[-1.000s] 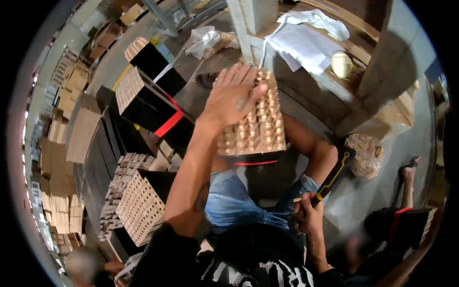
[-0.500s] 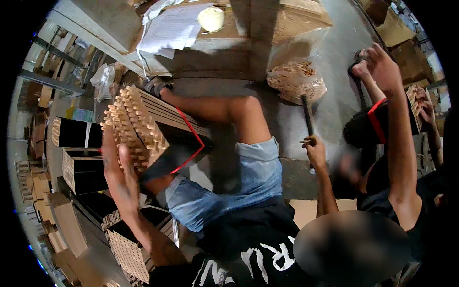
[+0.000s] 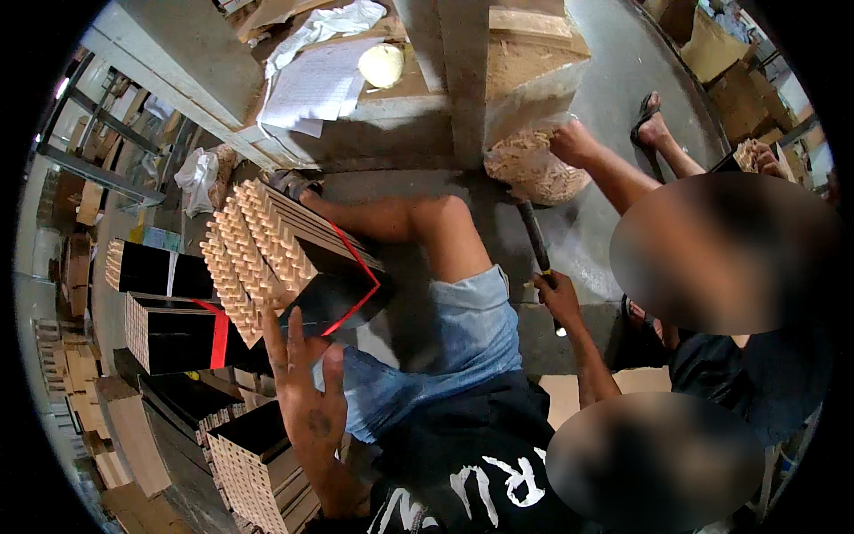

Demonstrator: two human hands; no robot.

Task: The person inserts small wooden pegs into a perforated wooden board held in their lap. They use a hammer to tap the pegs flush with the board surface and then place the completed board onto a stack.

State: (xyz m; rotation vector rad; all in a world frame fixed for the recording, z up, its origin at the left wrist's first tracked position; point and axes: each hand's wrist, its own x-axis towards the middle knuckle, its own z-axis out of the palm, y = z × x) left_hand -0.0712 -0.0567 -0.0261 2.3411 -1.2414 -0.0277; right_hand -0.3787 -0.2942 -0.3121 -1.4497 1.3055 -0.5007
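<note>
The left hand (image 3: 307, 378) is open, fingers spread, its fingertips pressed against the near end of a black block (image 3: 294, 258) packed with pale wooden pegs and edged by a red band. The block lies tilted across the person's lap, on blue denim shorts (image 3: 445, 347). The right hand (image 3: 559, 298) is closed around the handle of a dark hammer (image 3: 536, 245), whose head points toward a heap of loose pegs (image 3: 534, 165) on the concrete floor (image 3: 614, 53). Another person's hand (image 3: 574, 142) reaches into that heap. More black blocks (image 3: 173, 325) stand stacked at left. Steadying well likely means flat, even pressure, fingers clear of the peg tops.
</note>
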